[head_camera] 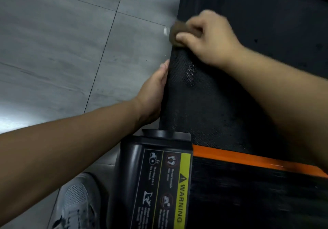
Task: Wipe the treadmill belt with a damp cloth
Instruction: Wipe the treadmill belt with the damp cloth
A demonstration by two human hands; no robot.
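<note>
While the right hand presses a bunched brown cloth, grip clamped on it, at the left edge of the treadmill belt, the left hand holds that edge nearer, fingers hidden beneath. Judged early: most remains unwiped. Labelled end cap and grey shoe crowd the near end.

Both forearms bare. Left arm comes in from the lower left, left hand gripping the left edge of the treadmill belt, fingers tucked under, out of sight. Right arm reaches across from the right, right hand knuckles up, fingers curled round the cloth at that same edge.
</note>
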